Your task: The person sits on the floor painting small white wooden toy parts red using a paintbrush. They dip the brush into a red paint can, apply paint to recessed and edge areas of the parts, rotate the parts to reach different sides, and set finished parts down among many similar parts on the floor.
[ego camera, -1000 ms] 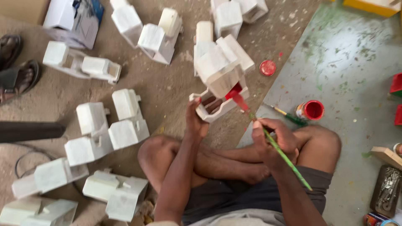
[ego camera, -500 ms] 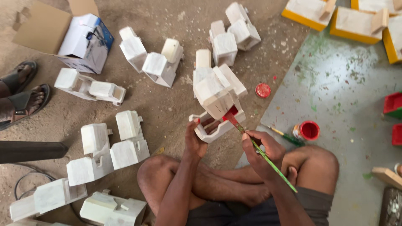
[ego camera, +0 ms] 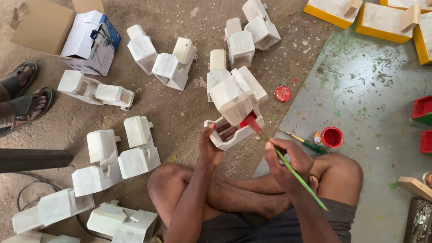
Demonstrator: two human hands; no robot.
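Gripped from below, the white wooden toy truck [ego camera: 234, 105] sits in our left hand [ego camera: 210, 148], fingers curled round the edge of its open tray while the cab end points away toward the dirt floor [ego camera: 180, 108]. Our right hand [ego camera: 285, 159] pinches a green-handled paintbrush [ego camera: 292, 173] pen-style — fingers closed tight on the shaft, red bristles touching the truck's inner wall just under the cab.

Around us, largest first: a grey concrete slab [ego camera: 373, 103] flecked with paint, a cardboard box [ego camera: 67, 33] upper left, more unpainted white trucks [ego camera: 117, 155] scattered over the dirt, yellow-edged pieces [ego camera: 337, 13] upper right.

To paint well, we judge, keep the truck tilted so the recess faces us, and draw short strokes with the tip only, so no red strays onto the white faces.

Small things: the open red paint pot [ego camera: 330, 137] stands just beside our right knee, a second brush [ego camera: 306, 143] lying against it, its red lid [ego camera: 282, 94] farther off — all near the brush hand.
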